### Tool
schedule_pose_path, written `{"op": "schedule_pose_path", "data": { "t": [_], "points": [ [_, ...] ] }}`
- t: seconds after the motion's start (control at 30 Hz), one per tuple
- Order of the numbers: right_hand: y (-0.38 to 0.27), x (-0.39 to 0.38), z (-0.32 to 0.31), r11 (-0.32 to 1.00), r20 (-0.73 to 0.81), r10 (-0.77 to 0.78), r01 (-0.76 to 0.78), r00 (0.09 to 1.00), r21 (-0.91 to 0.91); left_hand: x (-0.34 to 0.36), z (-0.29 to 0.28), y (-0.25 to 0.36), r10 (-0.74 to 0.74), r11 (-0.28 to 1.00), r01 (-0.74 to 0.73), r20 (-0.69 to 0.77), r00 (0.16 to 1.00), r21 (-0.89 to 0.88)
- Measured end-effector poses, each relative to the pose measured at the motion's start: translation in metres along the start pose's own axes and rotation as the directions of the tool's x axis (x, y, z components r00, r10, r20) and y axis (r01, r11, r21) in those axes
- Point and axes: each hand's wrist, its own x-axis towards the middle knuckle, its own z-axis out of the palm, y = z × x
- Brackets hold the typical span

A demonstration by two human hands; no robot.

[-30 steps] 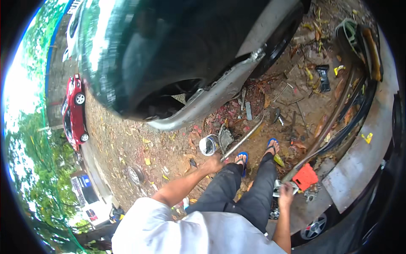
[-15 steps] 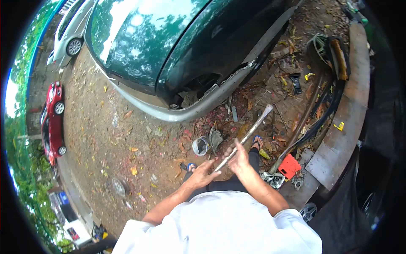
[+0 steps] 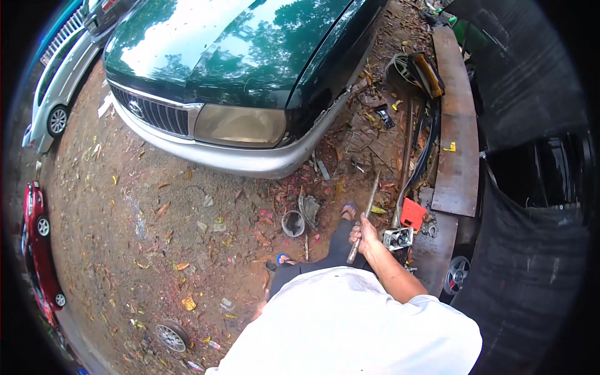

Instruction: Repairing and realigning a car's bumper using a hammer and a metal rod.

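My right hand [image 3: 364, 237] is closed around a long, slender metal bar [image 3: 374, 194], which slants up and away over the dirt. My left hand [image 3: 259, 309] is mostly hidden behind my white shirt at the lower left, so its fingers cannot be made out. Near the bar stand a small bucket [image 3: 292, 223], a crumpled metal piece [image 3: 310, 211] and, to the right, a metal box of small parts [image 3: 398, 239] with a red plastic piece [image 3: 414, 212] above it. My sandalled feet show below.
Ahead is a green car with a silver bumper [image 3: 250, 162]. Long strips [image 3: 425, 144], metal sheets [image 3: 455, 175] and black sheeting [image 3: 525, 262] line the right. A loose wheel [image 3: 172, 336] lies lower left; a red car [image 3: 39, 244] and a white car [image 3: 56, 87] stand left.
The bar passed from my left hand through both hands into my right alone, and now points more upright. My left arm dropped back behind my shirt. The view turned toward the car's front.
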Motion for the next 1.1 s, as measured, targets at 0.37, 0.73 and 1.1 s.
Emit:
{"op": "schedule_pose_path", "data": {
  "t": [0.37, 0.73, 1.1],
  "points": [
    [-0.01, -0.012, 0.016, 0.983, 0.058, -0.035, 0.044, 0.998, -0.18, -0.052, -0.122, 0.139, 0.548, 0.311, -0.403, -0.184, 0.816, -0.861],
    [-0.018, 0.002, -0.019, 0.984, -0.129, -0.048, 0.025, 0.99, -0.179, -0.023, -0.149, 0.134, 0.006, 0.837, -0.201, -0.359, 0.933, -0.509],
    [0.18, -0.005, -0.053, 0.926, -0.555, -0.037, 0.237, 0.831, 0.294, 0.0, -0.232, 0.321, 0.322, 0.933, -0.35, 0.611, 0.724, -0.076]
  ]
}}
